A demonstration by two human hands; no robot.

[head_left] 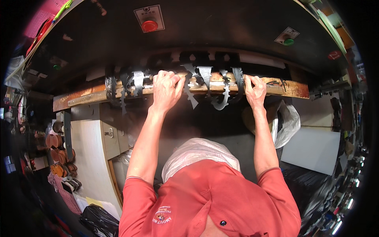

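Observation:
My left hand (pixel 167 89) is closed, its fingers curled down at the worn wooden ledge (pixel 83 97) of a dark machine. My right hand (pixel 255 91) is closed too, thumb and fingers together at the ledge farther right. What either hand grips is hidden behind the fingers. Between and beside them, black and grey strips of a cut-out sheet (pixel 205 73) hang over the ledge, with jagged and curved edges. One black strip (pixel 238 79) lies right beside my right hand. The sheet's far part runs back into the dark opening.
A red push button (pixel 150 26) and a green one (pixel 289 41) sit on the dark panel above. A pale cabinet (pixel 89 146) stands at left, near stacked brown pieces (pixel 55 148). A white sack (pixel 287 122) and white board (pixel 314 148) are at right.

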